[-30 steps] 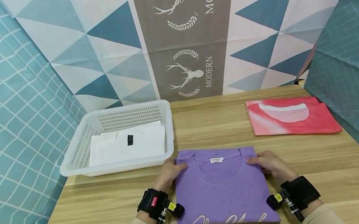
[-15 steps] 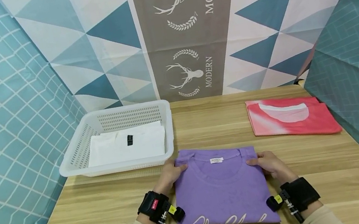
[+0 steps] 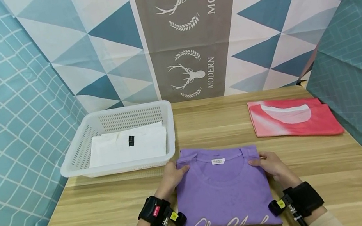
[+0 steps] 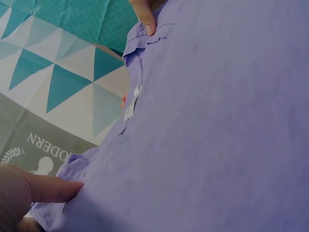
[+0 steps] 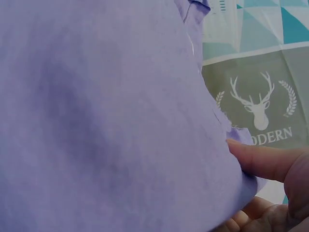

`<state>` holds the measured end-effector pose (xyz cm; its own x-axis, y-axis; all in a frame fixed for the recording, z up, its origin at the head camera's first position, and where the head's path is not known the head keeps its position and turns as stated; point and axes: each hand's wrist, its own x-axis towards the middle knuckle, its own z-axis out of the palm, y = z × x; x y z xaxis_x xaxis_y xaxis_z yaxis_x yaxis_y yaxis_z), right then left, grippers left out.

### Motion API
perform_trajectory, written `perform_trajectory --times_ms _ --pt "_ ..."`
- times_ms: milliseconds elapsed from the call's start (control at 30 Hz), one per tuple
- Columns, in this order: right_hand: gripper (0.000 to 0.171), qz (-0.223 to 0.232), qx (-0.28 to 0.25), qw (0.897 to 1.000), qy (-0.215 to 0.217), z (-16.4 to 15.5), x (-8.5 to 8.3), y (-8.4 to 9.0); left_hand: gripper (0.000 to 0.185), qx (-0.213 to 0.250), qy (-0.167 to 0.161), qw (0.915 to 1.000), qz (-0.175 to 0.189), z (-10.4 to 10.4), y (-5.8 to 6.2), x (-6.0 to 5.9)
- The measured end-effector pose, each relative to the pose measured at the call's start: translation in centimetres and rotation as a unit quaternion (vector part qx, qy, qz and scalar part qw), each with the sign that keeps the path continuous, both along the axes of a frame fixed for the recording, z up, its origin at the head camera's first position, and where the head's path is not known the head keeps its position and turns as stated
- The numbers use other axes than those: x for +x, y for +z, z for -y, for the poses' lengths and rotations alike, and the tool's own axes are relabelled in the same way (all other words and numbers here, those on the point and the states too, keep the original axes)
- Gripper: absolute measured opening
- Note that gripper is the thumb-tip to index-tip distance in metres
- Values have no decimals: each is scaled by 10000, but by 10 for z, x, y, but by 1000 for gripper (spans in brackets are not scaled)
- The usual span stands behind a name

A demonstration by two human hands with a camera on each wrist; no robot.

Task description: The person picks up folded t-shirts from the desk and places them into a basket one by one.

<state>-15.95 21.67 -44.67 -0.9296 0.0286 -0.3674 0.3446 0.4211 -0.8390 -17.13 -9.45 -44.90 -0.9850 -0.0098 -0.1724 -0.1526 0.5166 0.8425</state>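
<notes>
A folded purple T-shirt (image 3: pixel 225 193) lies at the front of the table, its neckline and white label towards the back. My left hand (image 3: pixel 172 175) grips its upper left edge, thumb on top. The right hand (image 3: pixel 272 165) pinches the upper right edge in the same way. In the left wrist view the left thumb (image 4: pixel 55 188) presses on the purple cloth, and the right thumb shows at the far corner. The right wrist view has the right hand (image 5: pixel 270 169) with its thumb above the cloth and curled fingers below the edge.
A white plastic basket (image 3: pixel 169 130) stands at the back left with a folded white garment (image 3: pixel 146 142) inside. At the back right lies a folded red and pink shirt (image 3: pixel 295 116). Patterned cloth walls enclose the wooden table (image 3: pixel 211 124) at the back and sides.
The purple shirt's back edge has risen very slightly between both hands. Both wrists have shifted a little; the grips look the same. Basket and red shirt stay in place.
</notes>
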Motion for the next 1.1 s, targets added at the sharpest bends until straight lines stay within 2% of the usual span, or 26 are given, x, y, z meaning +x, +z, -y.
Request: perform_trajectory --times_ms 133,267,533,767,1100 --pt "54 -108 117 9999 -68 2 3 5 28 -121 -79 9995 -296 -1 4 5" --pt "52 -188 133 9996 -143 4 8 10 26 -184 -217 9980 -568 0 9 10" --pt "52 -357 211 9989 -200 5 17 19 20 142 -336 9941 -1023 -1 18 24" --pt "45 -588 300 9977 -158 7 27 31 17 605 -244 9883 -1376 -4 26 35" --pt "49 -716 -119 9968 -325 7 44 51 16 942 -210 9819 -1629 -2 40 51"
